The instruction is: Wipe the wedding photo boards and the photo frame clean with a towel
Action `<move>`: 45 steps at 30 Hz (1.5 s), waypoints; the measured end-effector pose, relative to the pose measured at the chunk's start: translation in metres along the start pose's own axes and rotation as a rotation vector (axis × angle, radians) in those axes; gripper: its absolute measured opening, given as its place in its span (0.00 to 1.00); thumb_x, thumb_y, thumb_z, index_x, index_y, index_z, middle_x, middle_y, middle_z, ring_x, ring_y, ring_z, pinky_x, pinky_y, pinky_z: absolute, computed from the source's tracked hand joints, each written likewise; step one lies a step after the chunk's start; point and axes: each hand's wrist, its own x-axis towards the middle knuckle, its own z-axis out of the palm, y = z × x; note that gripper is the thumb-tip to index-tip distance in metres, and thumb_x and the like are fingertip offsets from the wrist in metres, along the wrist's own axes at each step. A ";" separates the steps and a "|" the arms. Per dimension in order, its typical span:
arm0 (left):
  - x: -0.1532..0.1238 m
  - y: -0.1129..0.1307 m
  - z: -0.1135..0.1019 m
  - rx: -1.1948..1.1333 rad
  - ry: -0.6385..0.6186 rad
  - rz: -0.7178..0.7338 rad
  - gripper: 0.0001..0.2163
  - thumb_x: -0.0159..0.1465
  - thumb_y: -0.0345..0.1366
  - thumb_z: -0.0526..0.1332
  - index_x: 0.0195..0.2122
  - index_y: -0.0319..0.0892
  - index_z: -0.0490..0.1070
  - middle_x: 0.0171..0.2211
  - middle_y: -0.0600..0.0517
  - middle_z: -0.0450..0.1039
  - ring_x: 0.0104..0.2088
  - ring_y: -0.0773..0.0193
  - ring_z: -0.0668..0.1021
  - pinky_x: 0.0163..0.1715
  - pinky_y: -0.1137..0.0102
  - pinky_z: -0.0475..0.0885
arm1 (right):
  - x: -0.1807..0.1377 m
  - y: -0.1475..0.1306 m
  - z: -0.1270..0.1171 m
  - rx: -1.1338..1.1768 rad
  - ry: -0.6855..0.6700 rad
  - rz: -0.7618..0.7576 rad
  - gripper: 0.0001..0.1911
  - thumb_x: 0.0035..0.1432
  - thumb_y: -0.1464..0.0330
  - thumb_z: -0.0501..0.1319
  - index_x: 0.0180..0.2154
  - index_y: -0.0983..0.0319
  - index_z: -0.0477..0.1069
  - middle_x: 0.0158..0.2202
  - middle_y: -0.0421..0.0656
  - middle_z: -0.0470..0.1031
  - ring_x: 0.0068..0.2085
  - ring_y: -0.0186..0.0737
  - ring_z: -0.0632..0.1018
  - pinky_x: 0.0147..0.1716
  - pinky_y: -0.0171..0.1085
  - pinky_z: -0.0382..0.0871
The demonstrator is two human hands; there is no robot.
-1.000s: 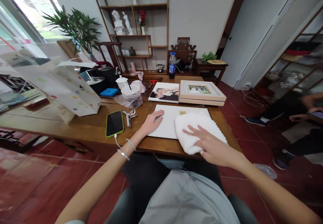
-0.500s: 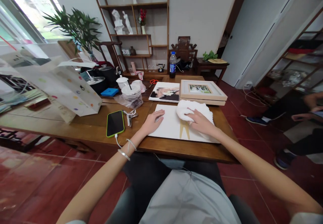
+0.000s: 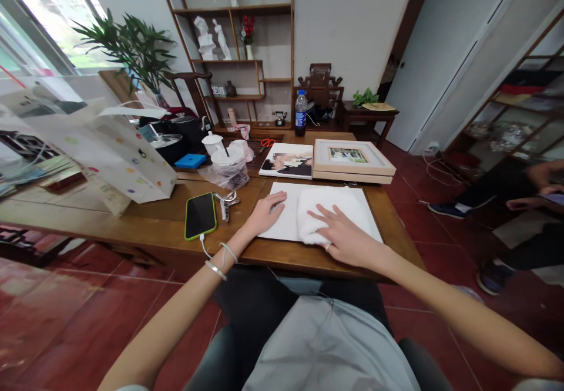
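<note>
A flat white board (image 3: 285, 226) with a dark edge lies near the front of the wooden table. My left hand (image 3: 265, 212) rests on its left part, fingers stretched out and holding nothing. On the board's middle a fluffy white cloth (image 3: 311, 229) is spread out. My right hand (image 3: 341, 235) presses on the cloth from above with its fingers spread apart. The cloth covers the middle of the board, and the yellowish mark there is hidden.
Behind the board lie a photo panel (image 3: 287, 161) and a framed picture (image 3: 352, 165). A phone (image 3: 200, 216) on a cable, a metal clamp (image 3: 227, 203) and a bagged cup (image 3: 228, 159) are to the left. A bottle (image 3: 300, 115) stands farther back. Someone sits at the right.
My right hand has moved toward me with the cloth, its fingers going from bunched to spread. The cloth now lies flatter over the yellowish mark. My left hand stays in place.
</note>
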 end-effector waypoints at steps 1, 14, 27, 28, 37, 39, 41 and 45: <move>0.000 0.001 0.000 0.001 -0.002 0.001 0.16 0.61 0.38 0.54 0.47 0.38 0.71 0.52 0.45 0.69 0.55 0.58 0.69 0.58 0.62 0.60 | -0.006 -0.006 -0.003 0.027 -0.012 -0.016 0.23 0.46 0.78 0.54 0.45 0.60 0.71 0.62 0.47 0.53 0.63 0.50 0.48 0.58 0.57 0.41; 0.000 -0.001 0.000 0.026 -0.012 0.010 0.16 0.61 0.36 0.53 0.48 0.37 0.71 0.52 0.44 0.68 0.55 0.59 0.68 0.58 0.63 0.59 | 0.021 0.033 -0.004 0.411 0.185 0.156 0.17 0.61 0.60 0.49 0.40 0.60 0.73 0.42 0.43 0.76 0.45 0.46 0.74 0.53 0.49 0.57; -0.001 -0.001 0.000 0.017 -0.004 0.011 0.16 0.61 0.36 0.53 0.48 0.38 0.71 0.52 0.45 0.69 0.55 0.59 0.69 0.57 0.62 0.60 | 0.064 0.042 0.014 -0.082 0.113 0.068 0.24 0.51 0.75 0.53 0.51 0.57 0.67 0.61 0.46 0.55 0.63 0.52 0.50 0.56 0.59 0.42; -0.001 0.000 0.000 0.018 -0.003 0.011 0.16 0.61 0.36 0.53 0.48 0.37 0.71 0.52 0.45 0.69 0.55 0.59 0.69 0.57 0.62 0.60 | 0.060 0.036 0.014 -0.081 0.097 0.046 0.25 0.50 0.76 0.53 0.50 0.57 0.68 0.61 0.46 0.55 0.63 0.52 0.50 0.55 0.59 0.42; 0.000 -0.003 0.001 0.014 -0.008 0.028 0.16 0.61 0.34 0.53 0.48 0.38 0.71 0.52 0.45 0.69 0.55 0.59 0.69 0.57 0.62 0.61 | 0.002 -0.025 -0.003 0.050 -0.034 -0.171 0.18 0.50 0.75 0.55 0.44 0.62 0.72 0.61 0.48 0.56 0.63 0.49 0.49 0.58 0.56 0.39; 0.001 -0.004 0.001 0.007 -0.011 0.025 0.16 0.61 0.34 0.53 0.48 0.37 0.71 0.52 0.44 0.69 0.55 0.59 0.68 0.57 0.62 0.61 | -0.002 -0.024 -0.013 0.119 -0.086 -0.226 0.18 0.51 0.76 0.54 0.44 0.61 0.71 0.60 0.46 0.58 0.63 0.46 0.50 0.59 0.52 0.40; 0.001 -0.004 0.000 0.007 -0.016 0.023 0.16 0.61 0.34 0.53 0.48 0.37 0.70 0.52 0.44 0.69 0.55 0.59 0.68 0.57 0.62 0.60 | 0.000 -0.015 -0.021 0.194 -0.134 -0.240 0.19 0.52 0.76 0.52 0.45 0.61 0.71 0.58 0.45 0.62 0.63 0.44 0.52 0.60 0.49 0.43; 0.001 -0.003 0.000 0.030 -0.021 0.027 0.16 0.61 0.35 0.52 0.48 0.38 0.70 0.52 0.45 0.69 0.55 0.59 0.68 0.57 0.63 0.60 | 0.020 0.015 -0.022 0.287 -0.096 -0.138 0.17 0.59 0.68 0.51 0.49 0.58 0.69 0.58 0.42 0.63 0.61 0.46 0.57 0.58 0.46 0.50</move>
